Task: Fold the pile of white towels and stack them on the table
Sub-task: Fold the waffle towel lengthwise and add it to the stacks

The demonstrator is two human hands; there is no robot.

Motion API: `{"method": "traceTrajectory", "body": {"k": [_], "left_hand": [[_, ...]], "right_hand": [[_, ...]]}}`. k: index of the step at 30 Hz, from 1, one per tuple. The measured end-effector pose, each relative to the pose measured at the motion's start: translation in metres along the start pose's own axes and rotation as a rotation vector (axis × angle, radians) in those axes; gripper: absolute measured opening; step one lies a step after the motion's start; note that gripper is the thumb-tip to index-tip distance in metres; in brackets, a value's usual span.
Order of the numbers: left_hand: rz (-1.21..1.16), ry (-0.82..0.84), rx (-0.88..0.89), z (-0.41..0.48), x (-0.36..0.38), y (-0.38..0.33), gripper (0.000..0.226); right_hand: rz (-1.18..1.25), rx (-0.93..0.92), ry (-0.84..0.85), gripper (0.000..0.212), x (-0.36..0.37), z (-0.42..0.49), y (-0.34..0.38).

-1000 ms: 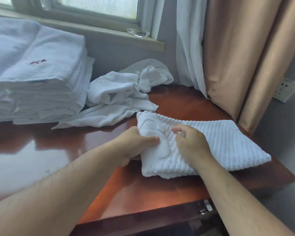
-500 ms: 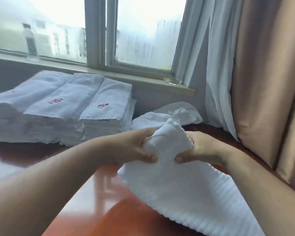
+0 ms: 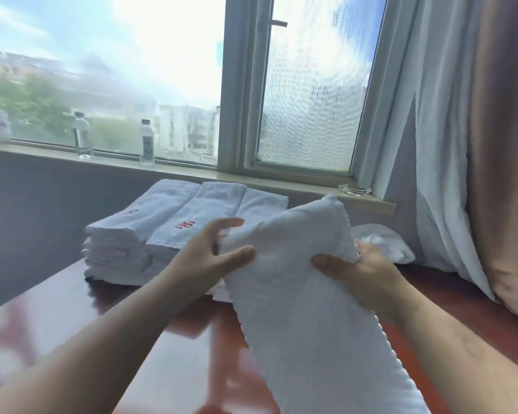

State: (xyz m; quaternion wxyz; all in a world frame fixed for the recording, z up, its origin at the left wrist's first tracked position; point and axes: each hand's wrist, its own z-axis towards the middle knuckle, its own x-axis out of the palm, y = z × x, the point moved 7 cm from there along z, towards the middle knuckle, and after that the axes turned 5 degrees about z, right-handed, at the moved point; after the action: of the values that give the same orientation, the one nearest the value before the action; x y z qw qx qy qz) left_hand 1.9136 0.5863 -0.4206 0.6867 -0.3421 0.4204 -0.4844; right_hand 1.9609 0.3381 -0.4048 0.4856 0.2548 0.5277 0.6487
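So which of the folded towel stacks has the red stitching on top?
The middle stack; the left stack shows dark stitching, and the right stack shows none.

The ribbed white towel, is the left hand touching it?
Touching. The head view shows the left hand with its thumb pressed on the ribbed white towel at its left edge, while the right hand grips the other side.

towel [image 3: 305, 309] — white, ribbed | stack [image 3: 162, 231] — white, red marks | table [image 3: 192, 339] — red-brown | curtain [image 3: 503, 144] — tan

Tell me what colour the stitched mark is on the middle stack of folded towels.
Red, on the white middle stack, seen in the head view.
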Motion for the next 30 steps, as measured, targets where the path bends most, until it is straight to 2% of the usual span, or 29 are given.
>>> {"method": "traceTrajectory", "body": {"k": [3,5,9,12,15,18,20,23,26,30], "left_hand": [[-0.292,0.024,-0.096,-0.01,-0.009,0.012,0.062],[-0.355,0.042,-0.135,-0.014,-0.016,0.018,0.059],[-0.363,0.174,-0.249,-0.029,-0.027,0.036,0.042],[-0.385,0.165,-0.295,-0.039,-0.049,0.052,0.048],[-0.276,0.055,-0.3,-0.037,-0.086,0.062,0.049],[-0.22,-0.029,-0.29,-0.028,-0.127,0.073,0.052],[-0.268,0.021,-0.321,-0.025,-0.144,0.086,0.055],[-0.249,0.136,-0.379,-0.022,-0.163,0.105,0.039],[-0.237,0.14,-0.375,-0.001,-0.194,0.117,0.032],[-0.221,0.091,-0.348,0.045,-0.239,0.115,0.034]], "right_hand": [[0.103,-0.073,-0.1,0.023,0.01,0.006,0.016],[0.199,-0.092,-0.156,0.023,0.023,0.014,0.021],[0.428,-0.089,-0.245,0.016,0.061,0.039,0.021],[0.529,-0.074,-0.266,0.017,0.095,0.067,0.025],[0.518,-0.033,-0.234,0.033,0.133,0.096,0.026],[0.531,0.003,-0.233,0.033,0.164,0.128,0.018],[0.553,0.016,-0.236,0.03,0.177,0.15,0.014],[0.558,0.024,-0.213,0.031,0.195,0.183,0.008],[0.557,0.077,-0.195,0.036,0.214,0.228,-0.003],[0.556,0.159,-0.17,0.043,0.233,0.294,-0.01]]}}
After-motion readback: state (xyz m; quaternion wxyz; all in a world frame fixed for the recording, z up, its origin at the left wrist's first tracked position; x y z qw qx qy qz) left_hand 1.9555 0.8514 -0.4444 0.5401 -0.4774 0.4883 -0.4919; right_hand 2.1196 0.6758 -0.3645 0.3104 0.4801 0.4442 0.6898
